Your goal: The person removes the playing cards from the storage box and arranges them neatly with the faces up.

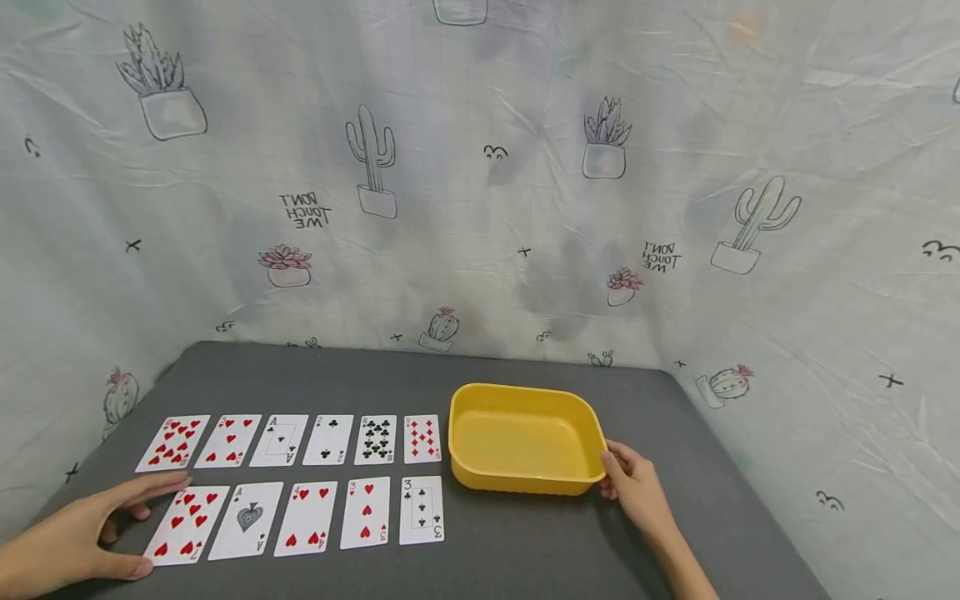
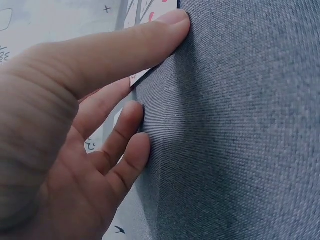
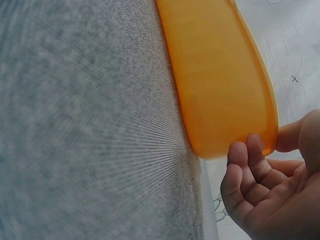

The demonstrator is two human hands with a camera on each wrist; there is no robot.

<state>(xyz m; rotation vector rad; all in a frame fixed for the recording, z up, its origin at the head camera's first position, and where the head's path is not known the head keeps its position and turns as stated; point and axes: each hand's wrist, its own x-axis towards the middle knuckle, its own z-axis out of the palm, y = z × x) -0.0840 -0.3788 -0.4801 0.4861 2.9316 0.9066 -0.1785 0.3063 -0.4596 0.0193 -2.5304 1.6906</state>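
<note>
My left hand (image 1: 97,525) lies at the left end of the front row of playing cards. Its thumb and index finger, spread fairly straight, touch the near and far left corners of the seven of hearts (image 1: 187,525). In the left wrist view the thumb (image 2: 125,50) reaches a card's corner, while other fingers bend loosely beside it. At the right, my right hand (image 1: 637,487) pinches the near right corner of a yellow plastic tray (image 1: 517,483), thumb at the rim. The right wrist view shows its fingertips (image 3: 255,142) against the tray's outer wall. Nothing lies inside the tray.
Behind the front row runs another row of face-up cards, from a heart card (image 1: 172,443) to the nine of diamonds (image 1: 422,439) close to the tray. The front row ends with the three of clubs (image 1: 422,510). A cactus-print curtain (image 1: 480,208) surrounds the grey tabletop (image 1: 525,550).
</note>
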